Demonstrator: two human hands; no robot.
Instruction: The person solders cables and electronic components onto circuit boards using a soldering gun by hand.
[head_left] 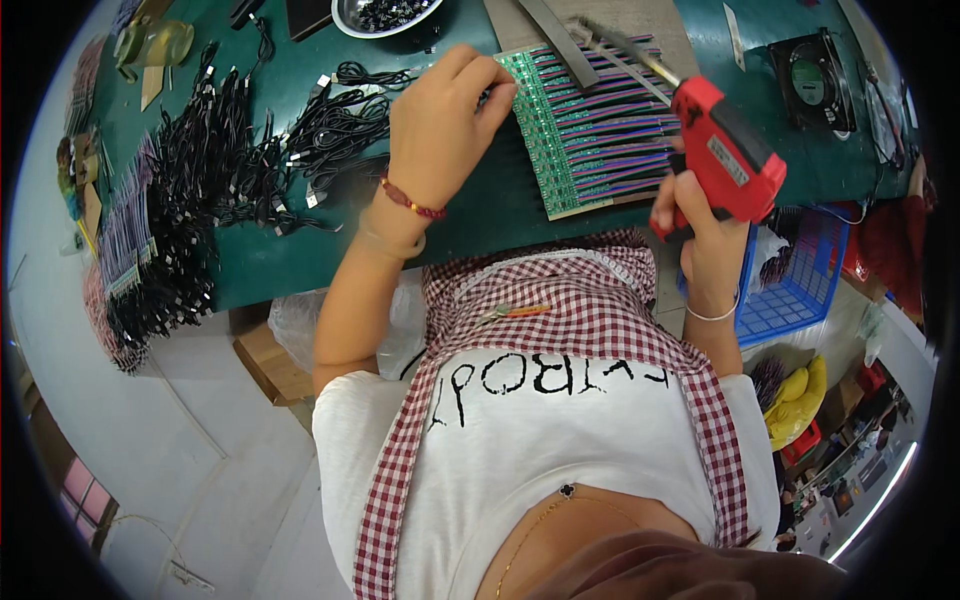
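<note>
In my right hand (708,240) is a red soldering gun (728,155), gripped by its handle. Its metal tip points away to the upper left, above the far part of a green circuit board panel (540,135). Rows of thin multicoloured wires (620,135) run rightward from the panel. My left hand (445,115) is at the panel's far left corner, thumb and fingers pinched together; whatever is between them is hidden. A grey metal strip (562,45) lies across the far end of the wires.
Left of the panel lie black cables (335,140) in heaps, and bundled wires (130,240) hang over the left table edge. A bowl (343,22) of small dark parts stands at the back. A black fan (812,85) sits far right; a blue crate (795,312) is below the table.
</note>
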